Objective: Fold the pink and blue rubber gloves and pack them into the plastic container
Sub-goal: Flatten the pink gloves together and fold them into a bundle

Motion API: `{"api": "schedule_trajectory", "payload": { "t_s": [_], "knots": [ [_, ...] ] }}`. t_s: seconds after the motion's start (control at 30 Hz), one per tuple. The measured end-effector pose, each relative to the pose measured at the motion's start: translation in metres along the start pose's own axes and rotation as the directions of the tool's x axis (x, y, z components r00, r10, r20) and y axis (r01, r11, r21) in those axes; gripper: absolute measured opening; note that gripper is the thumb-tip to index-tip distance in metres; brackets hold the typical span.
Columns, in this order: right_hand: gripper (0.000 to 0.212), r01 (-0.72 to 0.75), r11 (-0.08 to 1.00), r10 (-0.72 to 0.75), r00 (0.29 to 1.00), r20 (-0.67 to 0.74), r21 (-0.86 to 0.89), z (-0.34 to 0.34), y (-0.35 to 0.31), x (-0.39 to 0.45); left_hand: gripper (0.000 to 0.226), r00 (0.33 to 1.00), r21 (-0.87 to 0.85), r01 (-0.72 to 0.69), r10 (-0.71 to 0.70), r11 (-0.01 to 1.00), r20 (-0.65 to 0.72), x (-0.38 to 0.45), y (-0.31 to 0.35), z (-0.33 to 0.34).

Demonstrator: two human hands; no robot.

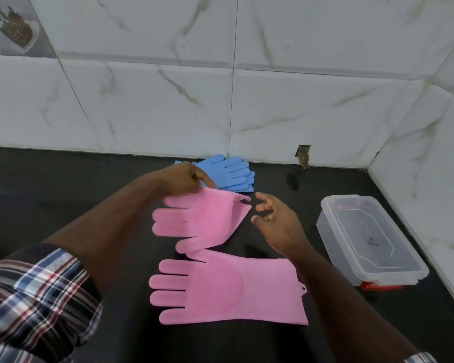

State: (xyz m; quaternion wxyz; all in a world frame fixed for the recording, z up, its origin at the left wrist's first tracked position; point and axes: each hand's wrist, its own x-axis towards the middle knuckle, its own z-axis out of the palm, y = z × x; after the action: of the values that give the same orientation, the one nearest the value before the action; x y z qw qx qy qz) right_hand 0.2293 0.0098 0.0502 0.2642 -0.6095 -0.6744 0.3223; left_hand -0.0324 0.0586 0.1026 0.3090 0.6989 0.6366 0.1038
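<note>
A black desk point(63, 179) ran up to a white marble-tiled wall point(299, 100). At the right of the desk, near the side wall, stood the clear plastic container point(372, 239), lid on, with a red clip at its near end. The flat pink glove point(228, 289) lay nearest the person, palm up, fingers pointing left. Just beyond it, the folded pink glove point(199, 218) had its cuff turned over, held at the upper edge by the left hand point(184, 179), whose fingers pinched shut on it. The right hand point(275, 221) hovered just beside that cuff, fingers apart and empty. The blue gloves point(231, 174) lay stacked against the wall, partly behind the left hand.
</note>
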Motion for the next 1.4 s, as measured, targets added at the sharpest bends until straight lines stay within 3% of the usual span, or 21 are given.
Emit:
{"api": "schedule_trajectory", "payload": {
  "t_s": [0.13, 0.27, 0.37, 0.5, 0.6, 0.7, 0.77, 0.87, 0.97, 1.07, 1.17, 1.23, 1.33, 1.4],
  "knots": [
    [0.058, -0.002, 0.999, 0.003, 1.0, 0.028, -0.037, 0.006, 0.008, 0.004, 0.05, 0.953, 0.197, 0.194, -0.137, 0.961, -0.27, 0.001, -0.041, -0.008],
    [0.055, -0.019, 0.996, 0.024, 0.998, 0.056, -0.089, 0.012, 0.014, 0.019, 0.038, 0.959, 0.183, 0.24, -0.204, 0.953, -0.196, -0.01, -0.052, 0.011],
    [0.054, 0.033, 0.971, -0.006, 0.993, 0.114, -0.236, 0.019, 0.018, 0.034, 0.038, 0.957, 0.165, 0.251, -0.219, 0.954, -0.189, -0.019, -0.056, 0.032],
    [0.046, 0.111, 0.843, 0.011, 0.974, 0.224, -0.527, 0.033, 0.021, 0.046, 0.033, 0.939, 0.145, 0.301, -0.266, 0.943, -0.218, -0.025, -0.067, 0.054],
    [0.034, 0.143, 0.75, 0.009, 0.974, 0.226, -0.646, 0.036, 0.022, 0.041, 0.039, 0.908, 0.24, 0.378, -0.307, 0.894, -0.286, -0.029, -0.072, 0.06],
    [0.028, 0.167, 0.663, 0.002, 0.974, 0.225, -0.73, 0.033, 0.024, 0.033, 0.041, 0.862, 0.194, 0.467, -0.396, 0.863, -0.315, -0.029, -0.078, 0.057],
    [0.026, 0.139, 0.657, 0.051, 0.973, 0.227, -0.741, 0.029, 0.029, 0.027, 0.042, 0.871, 0.122, 0.459, -0.418, 0.88, -0.259, -0.027, -0.083, 0.057],
    [0.021, 0.041, 0.751, 0.17, 0.952, 0.253, -0.659, 0.021, 0.04, 0.022, 0.043, 0.9, -0.015, 0.385, -0.379, 0.923, -0.218, -0.02, -0.079, 0.06],
    [0.022, 0.037, 0.836, 0.083, 0.978, 0.193, -0.547, 0.011, 0.051, 0.024, 0.045, 0.93, -0.117, 0.286, -0.305, 0.951, -0.204, -0.014, -0.065, 0.065],
    [0.033, 0.134, 0.851, -0.005, 0.969, 0.249, -0.507, 0.009, 0.052, 0.025, 0.044, 0.948, -0.137, 0.223, -0.247, 0.965, -0.199, -0.008, -0.059, 0.069],
    [0.031, 0.223, 0.755, 0.002, 0.94, 0.342, -0.616, 0.017, 0.047, 0.022, 0.042, 0.949, -0.186, 0.184, -0.224, 0.965, -0.224, -0.005, -0.06, 0.069],
    [0.023, 0.213, 0.688, 0.024, 0.949, 0.314, -0.694, 0.017, 0.047, 0.018, 0.042, 0.939, -0.198, 0.173, -0.222, 0.965, -0.262, -0.005, -0.061, 0.069],
    [0.014, 0.1, 0.774, 0.12, 0.946, 0.301, -0.625, 0.004, 0.053, 0.012, 0.042, 0.922, -0.123, 0.199, -0.229, 0.972, -0.312, -0.002, -0.07, 0.068],
    [0.012, 0.056, 0.841, 0.12, 0.951, 0.286, -0.539, -0.006, 0.056, 0.015, 0.042, 0.93, -0.064, 0.233, -0.241, 0.97, -0.276, 0.001, -0.075, 0.07]
  ]
}}
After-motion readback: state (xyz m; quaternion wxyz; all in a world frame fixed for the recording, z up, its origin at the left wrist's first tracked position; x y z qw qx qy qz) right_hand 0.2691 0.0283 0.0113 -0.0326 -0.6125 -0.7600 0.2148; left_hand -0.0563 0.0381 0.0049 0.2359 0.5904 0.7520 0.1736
